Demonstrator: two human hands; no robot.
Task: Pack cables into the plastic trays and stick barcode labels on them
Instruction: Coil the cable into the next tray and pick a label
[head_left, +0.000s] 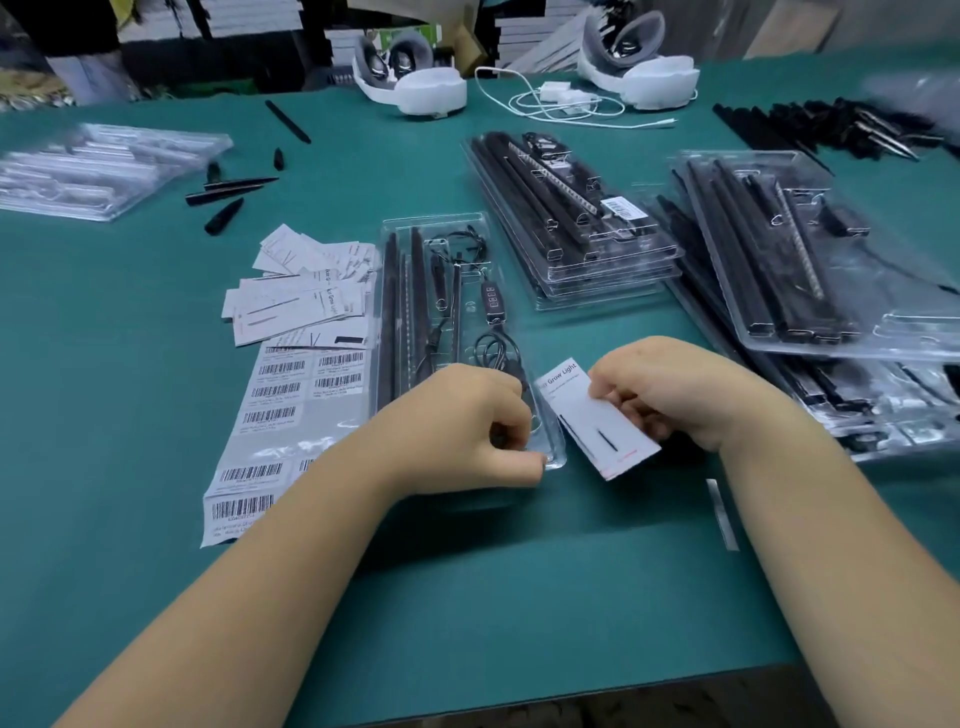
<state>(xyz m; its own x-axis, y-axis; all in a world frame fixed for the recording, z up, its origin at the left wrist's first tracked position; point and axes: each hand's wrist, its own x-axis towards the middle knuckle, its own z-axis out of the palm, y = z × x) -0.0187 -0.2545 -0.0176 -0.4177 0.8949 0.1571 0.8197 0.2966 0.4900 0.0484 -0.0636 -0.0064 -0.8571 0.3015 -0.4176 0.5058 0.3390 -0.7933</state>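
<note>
- Both forearms reach in over the green tabletop (467, 597) from the near edge.
- Left hand (457, 421) is curled, pinching the near corner of the open tray (467, 228); right hand (670, 389) grips a white "Grow Light" card (592, 415) just right of that tray.
- Inside the tray lie black bars and a coiled cable (496, 351) with its controller, so packing here looks nearly done.
- Left to do, I judge: card in, tray closed, barcode stuck on.
- Label sheet (270, 415) lies just left of the tray, several barcodes still on it; more cards (301, 291) are fanned out beyond it.
- Packed trays (582, 228) are stacked behind; one shows a barcode. A bigger pile (810, 260) sits at right.
- Empty trays (98, 166) wait far left, loose black parts (228, 192) near them.
- Two headsets (410, 78) and a white charger cable (550, 101) lie at the far edge, well clear.
</note>
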